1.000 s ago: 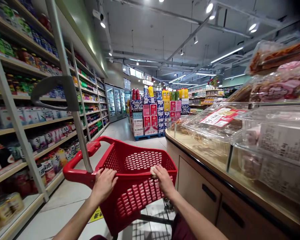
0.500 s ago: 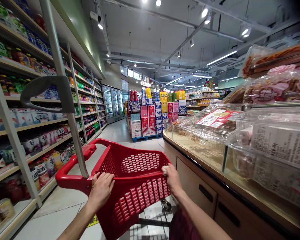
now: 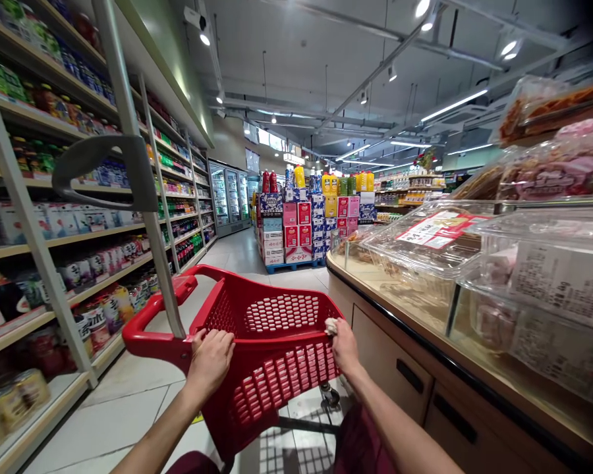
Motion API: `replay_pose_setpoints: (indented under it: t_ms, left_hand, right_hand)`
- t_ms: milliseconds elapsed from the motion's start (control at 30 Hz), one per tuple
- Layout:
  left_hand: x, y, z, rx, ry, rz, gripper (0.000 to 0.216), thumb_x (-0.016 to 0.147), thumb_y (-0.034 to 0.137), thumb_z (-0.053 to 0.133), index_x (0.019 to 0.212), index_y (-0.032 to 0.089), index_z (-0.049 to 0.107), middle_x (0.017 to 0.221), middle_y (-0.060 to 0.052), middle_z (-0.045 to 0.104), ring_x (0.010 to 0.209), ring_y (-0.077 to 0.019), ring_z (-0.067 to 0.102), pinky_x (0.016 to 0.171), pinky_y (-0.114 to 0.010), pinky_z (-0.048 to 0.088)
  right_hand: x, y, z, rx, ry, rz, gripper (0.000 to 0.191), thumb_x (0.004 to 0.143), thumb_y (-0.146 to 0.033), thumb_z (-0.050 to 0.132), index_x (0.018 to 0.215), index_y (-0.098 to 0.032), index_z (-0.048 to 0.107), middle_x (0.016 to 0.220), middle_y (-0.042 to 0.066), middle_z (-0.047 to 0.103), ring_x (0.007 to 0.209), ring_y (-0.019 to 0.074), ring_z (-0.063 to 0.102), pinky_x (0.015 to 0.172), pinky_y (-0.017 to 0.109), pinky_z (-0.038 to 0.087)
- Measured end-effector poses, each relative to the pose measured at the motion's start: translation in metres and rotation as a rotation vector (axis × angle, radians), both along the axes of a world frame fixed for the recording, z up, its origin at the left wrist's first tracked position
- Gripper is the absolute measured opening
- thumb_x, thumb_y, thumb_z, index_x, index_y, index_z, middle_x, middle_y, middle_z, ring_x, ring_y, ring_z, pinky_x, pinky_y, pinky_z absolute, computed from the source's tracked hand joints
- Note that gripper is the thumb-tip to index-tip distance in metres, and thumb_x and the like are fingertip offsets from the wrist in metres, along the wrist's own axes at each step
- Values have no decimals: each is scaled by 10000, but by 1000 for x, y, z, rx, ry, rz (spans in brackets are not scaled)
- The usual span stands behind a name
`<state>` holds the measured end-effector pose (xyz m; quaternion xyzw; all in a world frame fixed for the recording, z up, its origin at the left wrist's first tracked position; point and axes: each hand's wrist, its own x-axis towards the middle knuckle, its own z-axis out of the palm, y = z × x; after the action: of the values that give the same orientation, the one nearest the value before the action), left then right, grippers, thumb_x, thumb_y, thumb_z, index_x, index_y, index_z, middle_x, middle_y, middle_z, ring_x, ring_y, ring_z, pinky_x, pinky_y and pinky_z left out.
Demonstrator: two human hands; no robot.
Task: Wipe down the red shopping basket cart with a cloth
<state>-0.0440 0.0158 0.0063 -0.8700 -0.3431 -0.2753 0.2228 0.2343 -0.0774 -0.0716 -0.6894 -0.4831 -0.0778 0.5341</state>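
Observation:
A red plastic shopping cart point(image 3: 277, 368) stands sideways in front of me, its basket walls full of oval holes. My left hand point(image 3: 211, 359) is closed over the near rim, close to the foot of a metal pole point(image 3: 123, 99) that carries a grey loop handle point(image 3: 106, 172). At the cart's right corner my right hand point(image 3: 343, 347) grips the rim. A crumpled whitish cloth point(image 3: 331, 326) is pinched between that hand and the rim. The fingertips of both hands are partly hidden behind the rim.
Drink shelves point(image 3: 64, 243) line the left side. On the right, a display counter point(image 3: 400, 316) holds clear plastic food boxes point(image 3: 425, 237) close to the cart. Stacked drink cartons point(image 3: 296, 230) stand on a blue pallet ahead. Glass-door fridges point(image 3: 230, 194) are at the back left.
The cart and my left hand have shifted slightly right and up in view. Both hands keep their grip. More of the whitish cloth shows at my right hand.

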Motion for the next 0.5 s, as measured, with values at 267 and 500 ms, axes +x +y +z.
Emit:
replay_pose_setpoints:
  t_ms: [267, 500]
  left_hand:
    - [6, -12, 3, -29, -5, -13, 253, 860, 210, 332, 782, 204, 573, 760, -19, 619, 776, -182, 521, 882, -398, 258]
    - [12, -20, 1, -38, -38, 7, 256, 846, 168, 336, 781, 199, 581, 752, -25, 612, 789, -187, 521, 904, -414, 239]
  right_hand:
    - [-86, 31, -8, -54, -337, 235, 538, 700, -31, 442, 1180, -266, 503, 1279, 47, 478, 1205, 208, 374, 997, 460, 284]
    - [17, -6, -12, -187, -196, -30, 482, 734, -29, 318, 1095, -214, 578, 1194, 97, 537, 1186, 240, 405, 974, 496, 296]
